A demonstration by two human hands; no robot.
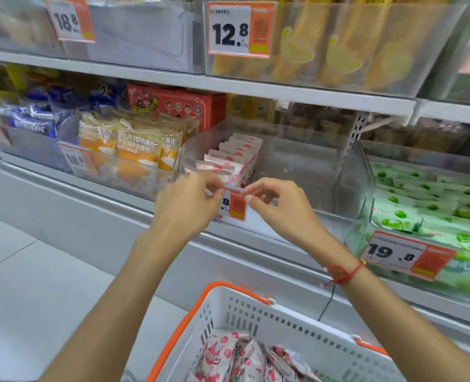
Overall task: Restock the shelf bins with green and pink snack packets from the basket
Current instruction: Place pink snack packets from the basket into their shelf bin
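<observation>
We see both hands up at the front edge of the clear bin (pixel 305 161). The left hand (pixel 185 205) and right hand (pixel 279 201) each pinch the top of the price tag (pixel 233 204) clipped there, so each grip is clamped on the tag. Just behind the grip, pink packets (pixel 235 157) stand in a row inside the bin. Right of the grip, green packets (pixel 426 205) fill the neighbouring bin. Below the grip, the basket (pixel 258 312) holds more pink packets.
</observation>
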